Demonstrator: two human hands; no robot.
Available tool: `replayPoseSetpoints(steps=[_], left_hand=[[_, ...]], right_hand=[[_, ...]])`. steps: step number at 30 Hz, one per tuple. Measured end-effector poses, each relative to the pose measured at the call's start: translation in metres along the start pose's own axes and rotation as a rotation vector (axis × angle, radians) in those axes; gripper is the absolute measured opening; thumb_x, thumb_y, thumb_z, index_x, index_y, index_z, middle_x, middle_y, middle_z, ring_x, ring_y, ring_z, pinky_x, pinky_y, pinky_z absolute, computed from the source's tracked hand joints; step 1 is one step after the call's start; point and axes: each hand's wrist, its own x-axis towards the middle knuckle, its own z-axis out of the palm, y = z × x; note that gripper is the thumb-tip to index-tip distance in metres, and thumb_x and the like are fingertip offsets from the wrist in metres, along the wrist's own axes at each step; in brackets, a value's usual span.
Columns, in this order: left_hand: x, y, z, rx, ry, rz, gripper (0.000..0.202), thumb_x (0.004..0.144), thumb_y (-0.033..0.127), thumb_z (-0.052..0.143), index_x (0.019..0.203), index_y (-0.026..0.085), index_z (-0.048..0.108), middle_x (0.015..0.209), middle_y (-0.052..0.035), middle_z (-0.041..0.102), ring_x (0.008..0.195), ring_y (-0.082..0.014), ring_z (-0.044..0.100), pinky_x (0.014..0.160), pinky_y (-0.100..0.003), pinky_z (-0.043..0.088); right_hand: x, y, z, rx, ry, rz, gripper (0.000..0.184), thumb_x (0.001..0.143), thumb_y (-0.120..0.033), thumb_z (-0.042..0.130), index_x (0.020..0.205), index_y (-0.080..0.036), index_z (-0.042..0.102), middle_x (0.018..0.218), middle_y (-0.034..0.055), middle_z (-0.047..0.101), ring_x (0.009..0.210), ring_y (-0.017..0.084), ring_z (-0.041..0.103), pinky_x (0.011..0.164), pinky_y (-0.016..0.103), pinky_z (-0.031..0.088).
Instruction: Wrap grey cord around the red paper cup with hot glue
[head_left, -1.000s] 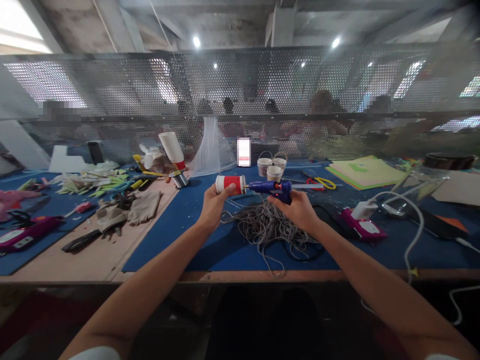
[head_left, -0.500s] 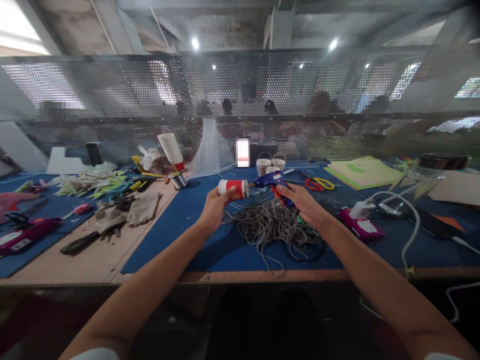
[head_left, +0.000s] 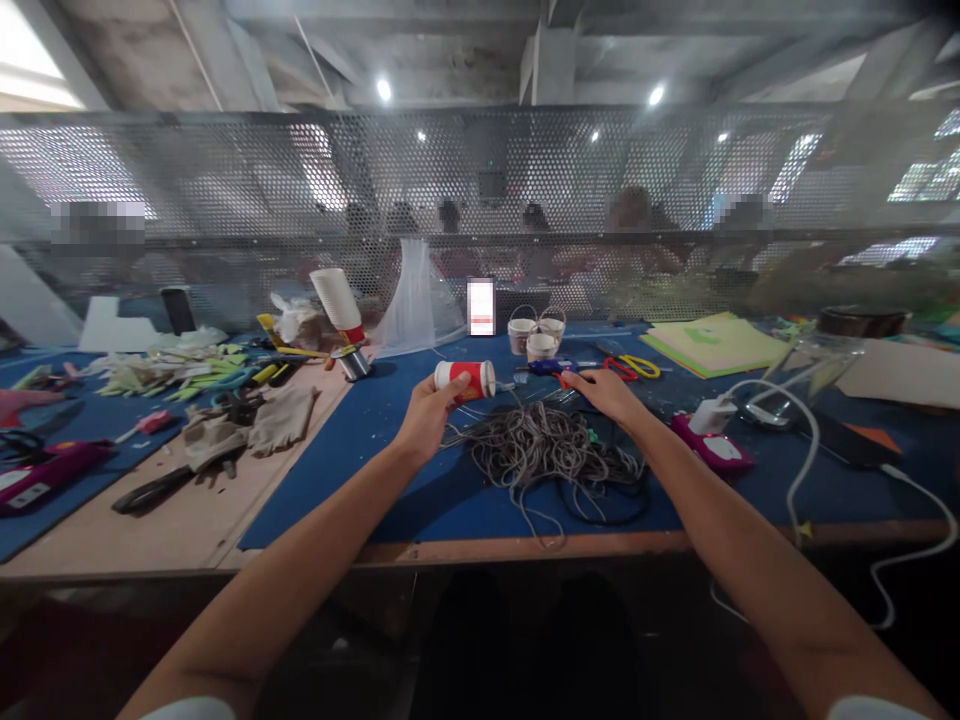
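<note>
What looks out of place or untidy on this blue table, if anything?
The grey cord lies in a loose tangle beside the right hand, strands trailing toward the table edge. At the back, the stack of paper cups leans steeply. The left hand holds a red-and-white cup on its side.

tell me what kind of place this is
Probably a shared craft workshop: a long table strewn with a glue gun, scissors and grey cord, a paper cup in the left hand, and other people behind a mesh screen.
</note>
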Motion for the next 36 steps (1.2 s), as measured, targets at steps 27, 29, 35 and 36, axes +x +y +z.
replayPoseSetpoints(steps=[27, 29, 35, 36], left_hand=[[-0.002, -0.005, -0.002, 0.073, -0.012, 0.055, 0.04, 0.069, 0.044, 0.084, 0.093, 0.014, 0.072, 0.087, -0.005, 0.074, 0.077, -0.0163, 0.064, 0.078, -0.029, 0.048], [-0.002, -0.004, -0.002, 0.078, -0.007, 0.069, 0.041, 0.069, 0.043, 0.084, 0.095, 0.014, 0.072, 0.087, -0.005, 0.074, 0.077, -0.0162, 0.064, 0.078, -0.029, 0.048], [-0.002, -0.006, -0.003, 0.148, -0.017, 0.141, 0.035, 0.074, 0.04, 0.081, 0.094, 0.014, 0.072, 0.084, -0.0034, 0.073, 0.074, -0.0146, 0.062, 0.076, -0.026, 0.047], [-0.002, -0.006, -0.002, 0.154, -0.023, 0.144, 0.034, 0.075, 0.04, 0.081, 0.095, 0.014, 0.072, 0.085, -0.0036, 0.073, 0.075, -0.0146, 0.062, 0.076, -0.026, 0.047]], right_hand=[[-0.024, -0.075, 0.031, 0.565, -0.262, -0.22, 0.039, 0.092, -0.045, 0.061, 0.119, -0.018, 0.061, 0.115, 0.0118, 0.074, 0.107, 0.02, 0.069, 0.095, 0.036, 0.053], [-0.028, -0.088, 0.035, 0.595, -0.272, -0.218, 0.038, 0.086, -0.04, 0.071, 0.115, -0.018, 0.063, 0.109, 0.0112, 0.075, 0.101, 0.021, 0.071, 0.09, 0.036, 0.055], [-0.036, -0.103, 0.028, 0.412, -0.002, -0.338, 0.015, 0.093, -0.036, 0.062, 0.095, -0.021, 0.067, 0.083, 0.003, 0.072, 0.075, 0.018, 0.068, 0.075, 0.033, 0.051], [-0.037, -0.104, 0.026, 0.348, 0.052, -0.397, 0.015, 0.094, -0.035, 0.061, 0.094, -0.022, 0.068, 0.084, 0.0028, 0.072, 0.076, 0.018, 0.067, 0.075, 0.033, 0.05]])
